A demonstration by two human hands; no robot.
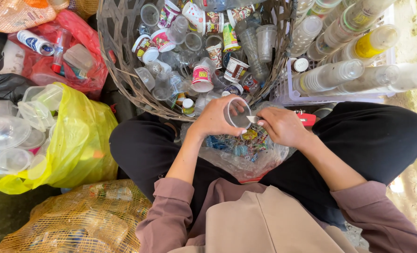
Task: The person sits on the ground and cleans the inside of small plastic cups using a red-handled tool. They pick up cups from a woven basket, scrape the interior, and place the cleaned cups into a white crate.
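Observation:
My left hand (214,118) grips a clear plastic cup (238,113), its open mouth turned toward me, just in front of the woven basket (119,56). My right hand (283,125) holds a small blade (253,119) whose tip rests at the cup's rim. Both hands hover over a clear plastic bag (246,154) of colourful peeled lids and scraps lying between my knees. A red-handled tool (307,118) lies partly hidden behind my right hand.
The basket holds several used plastic cups (201,77) and bottles. A white crate (292,91) at right carries stacked clear cups (332,75). A yellow bag (77,140) with clear containers sits at left, a red bag (77,56) behind it, and a yellow mesh sack (77,220) lower left.

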